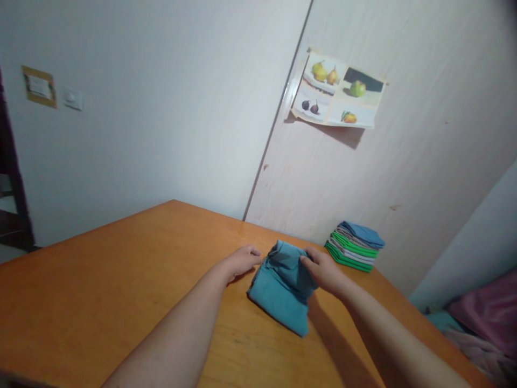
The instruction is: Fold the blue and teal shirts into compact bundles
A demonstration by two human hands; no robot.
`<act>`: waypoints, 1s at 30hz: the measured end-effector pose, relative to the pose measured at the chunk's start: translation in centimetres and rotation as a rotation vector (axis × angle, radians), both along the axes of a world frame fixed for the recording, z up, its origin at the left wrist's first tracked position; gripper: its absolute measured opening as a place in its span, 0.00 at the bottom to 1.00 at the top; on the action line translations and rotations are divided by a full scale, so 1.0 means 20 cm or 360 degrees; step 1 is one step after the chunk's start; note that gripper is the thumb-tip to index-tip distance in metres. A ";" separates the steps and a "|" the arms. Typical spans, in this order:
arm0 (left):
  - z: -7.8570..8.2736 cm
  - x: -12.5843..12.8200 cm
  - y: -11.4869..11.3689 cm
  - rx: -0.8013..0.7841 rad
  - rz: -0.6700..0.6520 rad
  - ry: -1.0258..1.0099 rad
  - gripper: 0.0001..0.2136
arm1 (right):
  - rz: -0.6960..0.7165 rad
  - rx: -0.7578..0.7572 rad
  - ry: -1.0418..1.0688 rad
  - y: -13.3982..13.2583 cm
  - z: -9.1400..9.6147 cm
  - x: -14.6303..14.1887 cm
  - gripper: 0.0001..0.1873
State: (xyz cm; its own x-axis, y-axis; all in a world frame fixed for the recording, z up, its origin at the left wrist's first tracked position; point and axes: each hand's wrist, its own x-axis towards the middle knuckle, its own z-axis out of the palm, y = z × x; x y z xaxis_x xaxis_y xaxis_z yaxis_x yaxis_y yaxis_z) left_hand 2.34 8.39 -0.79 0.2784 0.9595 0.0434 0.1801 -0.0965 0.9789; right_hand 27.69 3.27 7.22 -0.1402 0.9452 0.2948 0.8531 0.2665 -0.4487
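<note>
A teal piece of folded cloth [278,296], which looks like a garment, lies on the wooden table [133,280]. Its far part is raised and creased, while the near part lies flatter. My right hand [323,269] grips the upper right edge, with the thumb on top and the other fingers mostly hidden behind the fabric. Just off the cloth's left edge is my left hand [243,261], its fingers loosely curved and apart from the thumb, holding nothing. Whether its fingertips touch the fabric I cannot tell.
At the table's far right edge stands a neat stack of folded cloths [353,248] in blue, grey and green. Behind the table are a white wall [161,108] and a pale panel with a fruit picture [339,91]. Pink fabric [488,307] lies beyond the right side.
</note>
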 end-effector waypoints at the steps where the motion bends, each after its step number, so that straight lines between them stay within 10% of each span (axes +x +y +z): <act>1: 0.00 0.01 0.00 0.0014 -0.0039 -0.0015 0.15 | 0.0046 -0.0019 0.0036 0.02 0.01 0.00 0.10; 9: -0.03 0.13 0.09 0.0087 -0.0165 0.0087 0.19 | 0.0207 -0.0365 0.0290 0.15 0.02 0.05 0.14; 20: -0.09 0.15 0.15 0.0317 0.0089 0.0496 0.07 | -0.0108 -0.0537 0.0369 0.33 -0.14 0.20 0.28; 30: -0.08 0.15 0.14 0.0405 0.0136 0.0679 0.11 | -0.0354 -0.0010 0.0153 0.47 -0.31 0.25 0.19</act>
